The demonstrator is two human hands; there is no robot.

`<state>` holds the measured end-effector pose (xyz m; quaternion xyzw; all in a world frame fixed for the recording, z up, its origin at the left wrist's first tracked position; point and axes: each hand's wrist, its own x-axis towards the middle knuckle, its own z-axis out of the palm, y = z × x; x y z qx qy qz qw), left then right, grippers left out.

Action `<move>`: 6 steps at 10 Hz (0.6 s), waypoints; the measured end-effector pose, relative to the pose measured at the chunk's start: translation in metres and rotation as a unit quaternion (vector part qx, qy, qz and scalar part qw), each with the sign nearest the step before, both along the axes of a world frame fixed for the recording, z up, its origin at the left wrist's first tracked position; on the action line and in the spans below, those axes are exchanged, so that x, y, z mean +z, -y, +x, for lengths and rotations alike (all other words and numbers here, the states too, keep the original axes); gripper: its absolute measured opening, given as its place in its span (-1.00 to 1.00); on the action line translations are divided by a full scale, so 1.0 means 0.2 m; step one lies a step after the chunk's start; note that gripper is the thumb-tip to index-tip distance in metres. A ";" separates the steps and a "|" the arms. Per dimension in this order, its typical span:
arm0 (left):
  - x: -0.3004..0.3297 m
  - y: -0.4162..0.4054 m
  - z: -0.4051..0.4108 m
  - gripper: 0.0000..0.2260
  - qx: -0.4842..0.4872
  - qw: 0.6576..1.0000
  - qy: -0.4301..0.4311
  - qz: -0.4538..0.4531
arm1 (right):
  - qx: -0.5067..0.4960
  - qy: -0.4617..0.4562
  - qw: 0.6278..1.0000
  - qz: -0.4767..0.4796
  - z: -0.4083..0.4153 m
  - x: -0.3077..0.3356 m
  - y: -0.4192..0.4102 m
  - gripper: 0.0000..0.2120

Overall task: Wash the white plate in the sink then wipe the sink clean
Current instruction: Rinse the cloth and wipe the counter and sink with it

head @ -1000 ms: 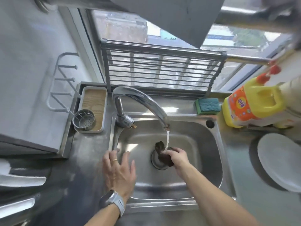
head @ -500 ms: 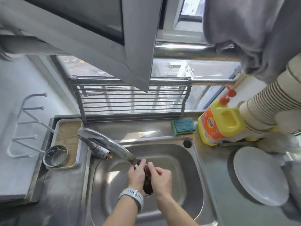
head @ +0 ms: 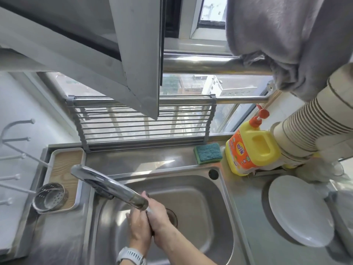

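Note:
Both hands are together inside the steel sink point(head: 210, 207), right under the faucet point(head: 110, 186) spout. My left hand point(head: 138, 224) and my right hand point(head: 158, 217) press against each other and hold a dark cloth point(head: 152, 232), of which only a thin strip shows between the palms. A little water runs from the spout onto my right hand. The white plate point(head: 299, 209) lies flat on the steel counter to the right of the sink, apart from both hands.
A green sponge point(head: 208, 153) and a yellow detergent bottle point(head: 252, 150) stand behind the sink. A metal strainer cup point(head: 50, 197) sits on a tray point(head: 65, 169) at left. Stacked paper cups point(head: 315, 127) and a grey towel point(head: 286, 35) hang at right; an open window sash point(head: 139, 54) juts overhead.
My left hand left the sink's front rim and joined my right hand on the cloth under the spout. The view tilted up, and the hands now close more tightly together.

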<state>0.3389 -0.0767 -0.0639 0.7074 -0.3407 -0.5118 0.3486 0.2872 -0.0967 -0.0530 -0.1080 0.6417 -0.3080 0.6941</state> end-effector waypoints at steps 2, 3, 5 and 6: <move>0.10 0.00 -0.06 -0.66 -0.021 0.997 -0.047 0.054 | -0.050 -0.063 0.996 -0.035 -0.06 -0.01 -0.08 -0.42; 0.05 -0.03 -0.11 -0.52 0.015 0.990 -0.087 0.107 | -0.057 -0.048 0.997 -0.027 -0.11 0.00 -0.09 -0.43; 0.08 0.02 -0.12 -0.74 0.022 0.986 -0.109 0.123 | -0.030 -0.101 0.994 -0.029 -0.10 0.02 -0.09 -0.19; 0.02 0.02 -0.13 -0.43 0.058 0.959 -0.207 0.183 | -0.034 -0.151 0.988 -0.013 -0.08 -0.05 -0.08 -0.07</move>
